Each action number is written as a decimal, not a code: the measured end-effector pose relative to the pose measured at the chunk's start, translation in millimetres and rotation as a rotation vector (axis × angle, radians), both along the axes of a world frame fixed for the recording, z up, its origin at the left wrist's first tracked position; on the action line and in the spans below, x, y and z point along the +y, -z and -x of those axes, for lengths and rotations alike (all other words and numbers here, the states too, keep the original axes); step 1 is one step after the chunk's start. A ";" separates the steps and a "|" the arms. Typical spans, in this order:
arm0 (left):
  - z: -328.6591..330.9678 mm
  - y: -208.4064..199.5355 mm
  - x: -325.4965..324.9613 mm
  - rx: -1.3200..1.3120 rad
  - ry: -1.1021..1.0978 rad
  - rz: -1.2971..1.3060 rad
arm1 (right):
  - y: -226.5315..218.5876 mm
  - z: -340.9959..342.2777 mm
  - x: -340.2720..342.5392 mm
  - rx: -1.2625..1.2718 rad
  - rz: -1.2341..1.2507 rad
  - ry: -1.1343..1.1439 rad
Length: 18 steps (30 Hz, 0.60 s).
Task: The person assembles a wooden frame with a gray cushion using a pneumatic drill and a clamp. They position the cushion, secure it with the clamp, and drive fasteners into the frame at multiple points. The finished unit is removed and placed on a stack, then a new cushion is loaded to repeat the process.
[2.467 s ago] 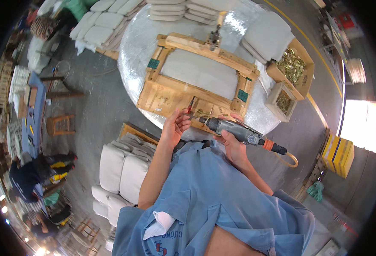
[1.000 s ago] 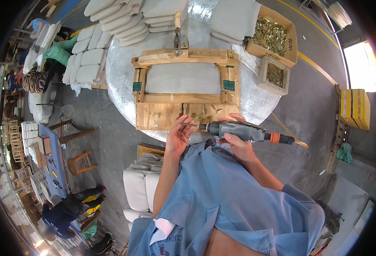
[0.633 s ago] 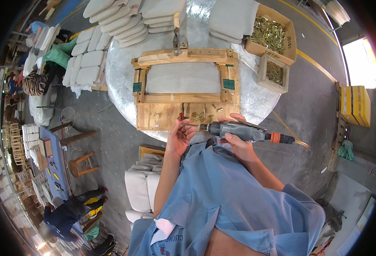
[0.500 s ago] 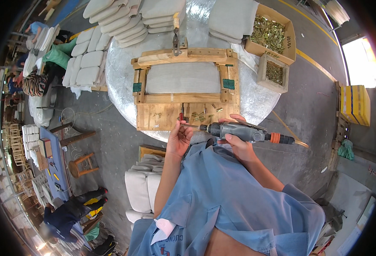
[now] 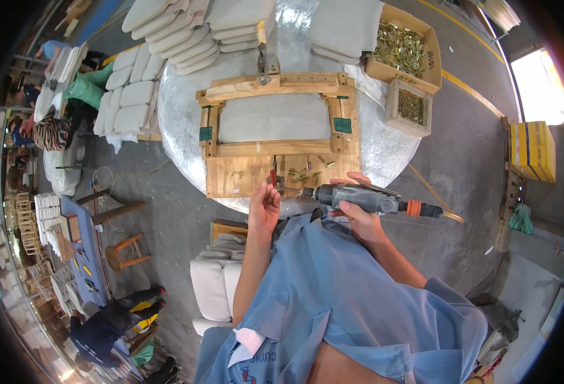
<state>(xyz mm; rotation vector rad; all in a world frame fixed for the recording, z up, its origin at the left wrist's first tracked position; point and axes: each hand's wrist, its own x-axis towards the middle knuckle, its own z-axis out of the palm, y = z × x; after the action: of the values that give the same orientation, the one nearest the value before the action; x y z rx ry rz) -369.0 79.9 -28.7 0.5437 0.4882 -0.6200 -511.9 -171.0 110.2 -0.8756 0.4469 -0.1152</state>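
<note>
My right hand (image 5: 362,224) is wrapped round a grey air screwdriver (image 5: 359,198) with an orange ring near its hose end. The tool lies level in front of my body, its thin bit pointing left. My left hand (image 5: 265,208) is beside the bit's tip, fingers curled and pinched; anything between them is too small to make out. Just beyond its fingertips a red-handled tool (image 5: 273,177) lies on the wooden board (image 5: 221,176). Loose brass-coloured fittings (image 5: 301,173) are scattered there. Behind stands a wooden frame (image 5: 275,148) around a grey cushioned panel (image 5: 274,118), with a toggle clamp (image 5: 263,61) at its far side.
At the far right are a cardboard box (image 5: 430,67) of metal fittings and a smaller box (image 5: 391,118) of screws. Stacked grey pads (image 5: 240,19) stand at the back, more pads (image 5: 211,288) at my left. A stool (image 5: 125,253) and a person (image 5: 100,336) are farther left.
My left hand has drawn slightly left, leaving a small gap between its fingertips and the bit. The air screwdriver stays in my right hand, almost unmoved.
</note>
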 end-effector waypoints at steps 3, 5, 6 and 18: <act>1.5 -7.9 -1.3 -0.013 0.057 -0.007 | 2.9 0.4 -0.5 0.002 -0.017 0.015; 1.3 -15.4 -2.6 -0.038 0.095 -0.029 | 1.9 -0.3 -0.1 0.002 -0.027 0.027; 0.8 -17.8 -2.5 -0.054 0.108 -0.038 | 1.1 -0.6 0.1 0.003 -0.033 0.031; -6.3 -17.4 -5.2 -0.127 0.177 -0.042 | -0.1 -7.6 -1.5 0.032 -0.035 0.040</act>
<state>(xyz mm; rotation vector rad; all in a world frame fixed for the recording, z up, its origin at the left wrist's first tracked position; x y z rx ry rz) -362.7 74.6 -11.2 0.6667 0.3364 -0.7403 -504.3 -172.5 110.3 -0.8352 0.4950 -0.1302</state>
